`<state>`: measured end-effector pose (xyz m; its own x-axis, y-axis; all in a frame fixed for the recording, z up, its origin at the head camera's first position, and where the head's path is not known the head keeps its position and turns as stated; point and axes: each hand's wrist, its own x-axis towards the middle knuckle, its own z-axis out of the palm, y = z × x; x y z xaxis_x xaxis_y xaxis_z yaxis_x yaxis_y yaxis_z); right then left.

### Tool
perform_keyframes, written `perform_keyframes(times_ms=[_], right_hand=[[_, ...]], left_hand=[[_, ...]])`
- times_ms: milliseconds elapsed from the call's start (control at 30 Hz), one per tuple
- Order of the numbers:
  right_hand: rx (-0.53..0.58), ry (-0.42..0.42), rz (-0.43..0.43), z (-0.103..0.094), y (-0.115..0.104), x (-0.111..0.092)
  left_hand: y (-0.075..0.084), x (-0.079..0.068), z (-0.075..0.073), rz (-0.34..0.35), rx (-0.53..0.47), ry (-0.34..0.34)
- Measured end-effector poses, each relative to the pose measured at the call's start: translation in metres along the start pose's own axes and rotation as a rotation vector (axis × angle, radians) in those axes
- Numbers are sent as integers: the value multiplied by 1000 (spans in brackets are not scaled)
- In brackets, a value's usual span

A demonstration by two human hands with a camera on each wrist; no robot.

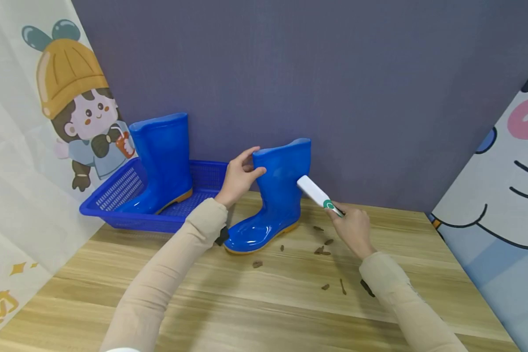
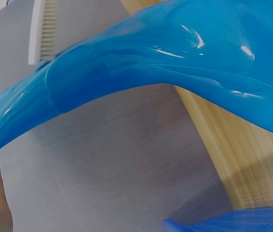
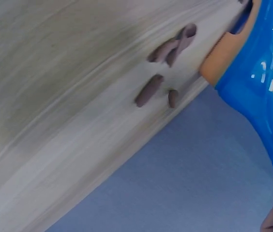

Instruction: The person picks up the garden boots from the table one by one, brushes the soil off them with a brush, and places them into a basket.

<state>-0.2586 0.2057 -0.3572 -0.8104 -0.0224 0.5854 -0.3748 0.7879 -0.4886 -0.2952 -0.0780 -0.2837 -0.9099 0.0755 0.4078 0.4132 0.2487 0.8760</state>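
Note:
A blue rain boot with a tan sole stands upright on the wooden table, its toe toward the lower left. My left hand holds it near the top of the shaft, thumb on the near side; the other fingertips are partly hidden. In my right hand is the handle of a white brush with a green patch. The brush head is at the rear side of the shaft. Pale bristles of the brush face the boot in the left wrist view.
A blue plastic basket stands at the left, with a second blue rain boot upright inside. Several brown flakes lie scattered on the table. A grey panel rises behind; printed cloths hang on both sides.

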Motion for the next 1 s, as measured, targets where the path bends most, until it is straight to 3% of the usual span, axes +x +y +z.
perform_keyframes(times_ms=[167,233,367,433,567,733,867,1000], right_hand=[[110,26,-12,-6,-7,1],[191,29,33,-9,-12,2],[377,54,142,-17,-20,-1],[416,46,188,-23,-22,-5],[362,-64,288,-37,-16,-25],[296,-222,381,-54,9,-55],[260,-233,403,-68,26,-67],[241,-208,427,-81,33,-71]], left_hand=[[3,-1,2,-10,16,-8],[12,-4,2,-29,19,-18],[15,-5,2,-47,45,-18],[13,-3,2,-47,77,6],[12,-4,7,-21,149,89],[13,-6,21,96,188,186],[17,-2,33,183,189,213],[26,5,43,212,189,174]])
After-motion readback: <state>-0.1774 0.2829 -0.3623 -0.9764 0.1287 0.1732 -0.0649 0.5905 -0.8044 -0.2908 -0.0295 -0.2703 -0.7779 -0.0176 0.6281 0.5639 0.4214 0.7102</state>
